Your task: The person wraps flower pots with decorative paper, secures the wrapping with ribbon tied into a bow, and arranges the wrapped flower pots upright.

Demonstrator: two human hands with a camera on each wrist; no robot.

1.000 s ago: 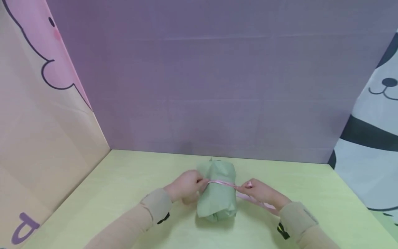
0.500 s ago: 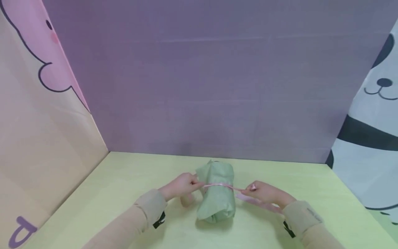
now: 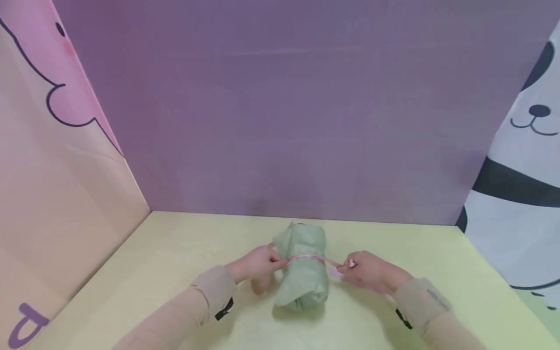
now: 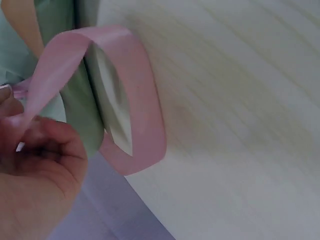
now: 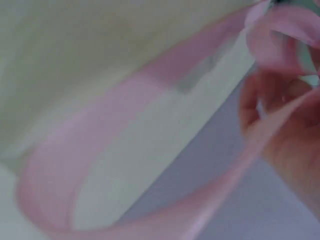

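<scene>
A bundle wrapped in pale green paper (image 3: 302, 284) lies on the table, with a pink ribbon (image 3: 307, 255) drawn across its middle. On its left side my left hand (image 3: 258, 262) pinches the ribbon between thumb and fingers. My right hand (image 3: 367, 270) grips the ribbon on the other side, and the stretch between hand and bundle looks taut. In the left wrist view a loose loop of the ribbon (image 4: 147, 105) hangs past the left hand (image 4: 45, 150). A long tail of ribbon (image 5: 110, 110) curves away from the right hand (image 5: 285, 110) in the right wrist view.
The pale yellow table (image 3: 188, 243) spreads around the bundle. Behind it stands a purple-grey backdrop (image 3: 280, 121). A printed panel (image 3: 78, 194) flanks the left side, and a panda print (image 3: 516, 218) is on the right.
Both hands moved outward from the bundle with the ribbon ends, then stayed nearly in place. The head view shifted slightly.
</scene>
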